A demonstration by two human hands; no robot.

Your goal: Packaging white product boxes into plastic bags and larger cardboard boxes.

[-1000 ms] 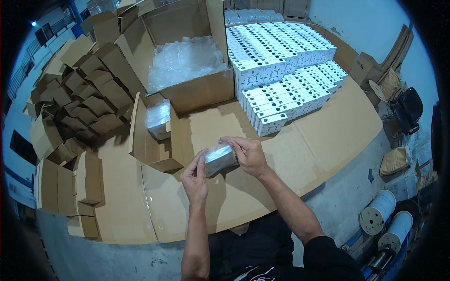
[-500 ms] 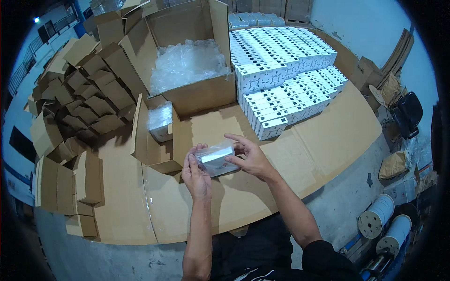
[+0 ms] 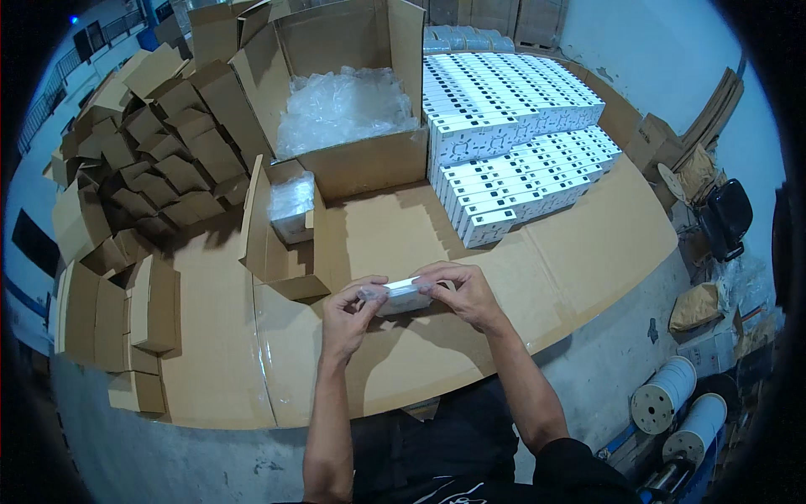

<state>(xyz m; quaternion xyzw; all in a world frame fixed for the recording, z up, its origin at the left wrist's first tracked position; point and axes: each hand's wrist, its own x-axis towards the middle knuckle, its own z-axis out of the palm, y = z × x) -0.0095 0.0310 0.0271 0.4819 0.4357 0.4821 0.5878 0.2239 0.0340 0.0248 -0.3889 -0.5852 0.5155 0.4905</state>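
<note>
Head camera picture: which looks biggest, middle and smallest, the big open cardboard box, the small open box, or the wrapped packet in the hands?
1. Big open cardboard box
2. Small open box
3. Wrapped packet, though it sits nearer the camera

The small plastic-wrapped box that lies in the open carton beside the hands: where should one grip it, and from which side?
Probably by its two long side faces, coming from above. The wrapped box sits in the small open carton, whose raised flaps and walls close off the sides, so only its top is free. Both the left hand and the right hand now hold another wrapped box.
</note>
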